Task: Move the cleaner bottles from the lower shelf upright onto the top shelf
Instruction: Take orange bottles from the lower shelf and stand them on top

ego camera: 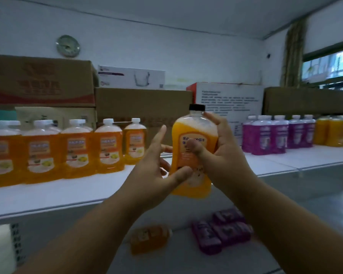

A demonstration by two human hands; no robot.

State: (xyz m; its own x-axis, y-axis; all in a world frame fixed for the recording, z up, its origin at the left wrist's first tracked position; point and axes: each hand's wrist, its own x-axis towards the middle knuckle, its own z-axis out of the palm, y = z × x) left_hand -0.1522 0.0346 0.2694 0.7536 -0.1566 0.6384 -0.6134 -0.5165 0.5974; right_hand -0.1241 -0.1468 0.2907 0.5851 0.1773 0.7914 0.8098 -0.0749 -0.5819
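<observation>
An orange cleaner bottle (194, 133) with a black cap is held upright in the air just in front of the top shelf (71, 192). My right hand (220, 155) grips its right side, thumb across the label. My left hand (158, 167) touches its lower left, thumb pressed on the bottle, forefinger straight and lifted. Several orange bottles (75, 151) with white caps stand in a row on the top shelf at left. On the lower shelf (186, 260) lie one orange bottle (150, 239) and several purple bottles (222, 232) on their sides.
Purple bottles (275, 135) and more orange ones (333, 133) stand on the right of the top shelf. Cardboard boxes (143, 103) line the wall behind. A bare stretch of shelf lies behind the held bottle. A window (329, 66) is at the far right.
</observation>
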